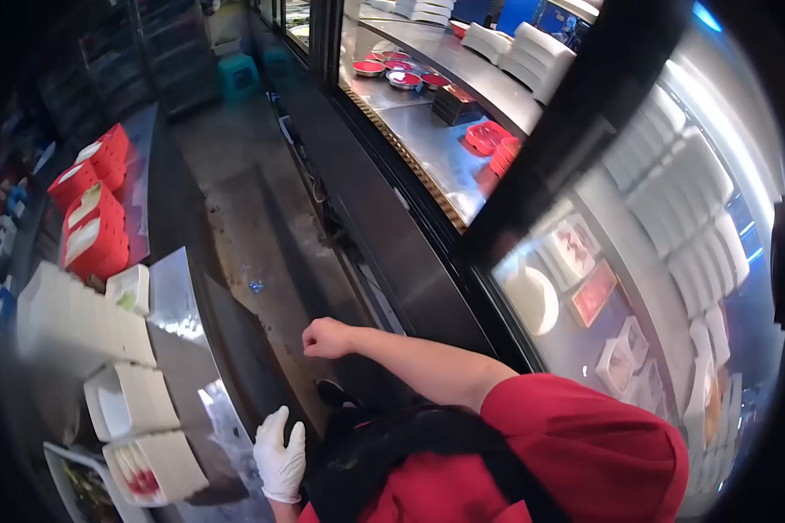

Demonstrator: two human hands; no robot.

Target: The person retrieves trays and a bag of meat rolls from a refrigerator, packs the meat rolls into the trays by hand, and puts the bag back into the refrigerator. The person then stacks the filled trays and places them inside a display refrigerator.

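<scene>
We are holding our left hand, gloved in white, low beside the tabletop, its thumb standing apart from its loosely bent fingers. Our bare right hand is reaching across our front above the floor, its fingers curling into a loose fist; we cannot tell whether anything is sitting inside it. Our red sleeve and black apron are filling the near part of the view, and a dark shoe is showing below the right hand.

Nearest to the gloved hand, on the tabletop to our left, a white container stack is lying tipped, with red and white food showing in its mouth. Just beyond it another tipped white stack is resting, then a longer row of white containers. A small white tub is holding something pale green. Farther along, red baskets are standing in a cluster.

A blue scrap is lying on the floor, and a teal stool is standing at the far end. To our right, behind a black frame, red bowls, a round white plate and stacked white dishes are occupying a metal counter.
</scene>
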